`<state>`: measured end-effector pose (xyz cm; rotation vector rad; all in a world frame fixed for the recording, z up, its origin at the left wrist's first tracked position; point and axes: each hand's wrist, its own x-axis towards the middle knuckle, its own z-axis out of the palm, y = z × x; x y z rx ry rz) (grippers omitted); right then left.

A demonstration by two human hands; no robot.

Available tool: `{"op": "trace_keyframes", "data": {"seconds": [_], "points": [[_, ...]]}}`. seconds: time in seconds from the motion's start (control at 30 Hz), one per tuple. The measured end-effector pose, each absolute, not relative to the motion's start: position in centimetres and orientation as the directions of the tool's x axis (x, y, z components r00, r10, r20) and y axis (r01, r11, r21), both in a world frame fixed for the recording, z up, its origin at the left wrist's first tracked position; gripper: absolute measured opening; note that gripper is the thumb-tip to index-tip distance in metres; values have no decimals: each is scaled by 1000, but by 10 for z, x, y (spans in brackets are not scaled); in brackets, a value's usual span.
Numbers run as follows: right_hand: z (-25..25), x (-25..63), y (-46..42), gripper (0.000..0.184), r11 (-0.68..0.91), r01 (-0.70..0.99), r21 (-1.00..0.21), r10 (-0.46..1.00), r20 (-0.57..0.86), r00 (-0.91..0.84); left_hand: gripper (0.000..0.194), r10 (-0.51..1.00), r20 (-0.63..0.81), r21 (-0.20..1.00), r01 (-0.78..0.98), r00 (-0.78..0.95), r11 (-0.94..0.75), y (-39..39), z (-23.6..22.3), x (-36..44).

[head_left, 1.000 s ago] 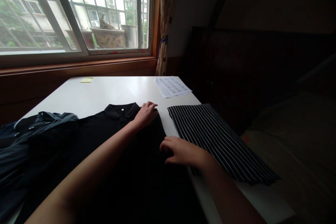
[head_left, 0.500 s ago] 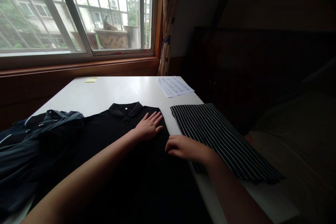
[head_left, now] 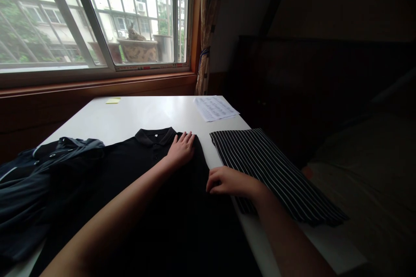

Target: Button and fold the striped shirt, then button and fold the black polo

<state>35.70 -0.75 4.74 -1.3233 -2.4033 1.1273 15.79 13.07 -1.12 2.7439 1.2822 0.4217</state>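
Note:
A black polo shirt (head_left: 136,181) lies spread on the white table (head_left: 156,110), its collar toward the window. My left hand (head_left: 182,149) rests flat on the shirt near its right shoulder, beside the collar, with the fingers stretched out. At the shirt's right edge, below that shoulder, my right hand (head_left: 225,180) has its fingers curled in a pinch on the sleeve cloth. Just how much cloth sits between those fingertips is hidden. To the right, a dark garment with white stripes (head_left: 260,160) lies folded flat, partly behind my right forearm.
A crumpled dark blue garment (head_left: 61,173) lies at the left, touching the polo shirt. Printed papers (head_left: 215,108) lie at the table's far right corner, and yellow sticky notes (head_left: 113,100) at the far left. Beyond the table are a barred window (head_left: 136,13) and a tied curtain (head_left: 204,60).
My left hand has slid slightly left toward the collar, its fingers closer together. My right hand has shifted very little and stays at the shirt's right edge.

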Motion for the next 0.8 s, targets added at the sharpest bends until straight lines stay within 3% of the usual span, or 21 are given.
{"op": "trace_keyframes", "data": {"seconds": [0.3, 0.5, 0.8], "points": [[51, 356, -9, 16, 296, 677, -674, 812, -196, -550, 65, 772, 218, 211, 743, 597, -635, 86, 7, 123], [53, 354, -9, 17, 295, 683, -668, 814, -199, -546, 75, 806, 133, 492, 668, 576, -559, 92, 7, 105], [56, 355, -12, 16, 334, 736, -588, 823, -198, -532, 62, 775, 118, 453, 661, 620, -598, 99, 6, 92]]}}
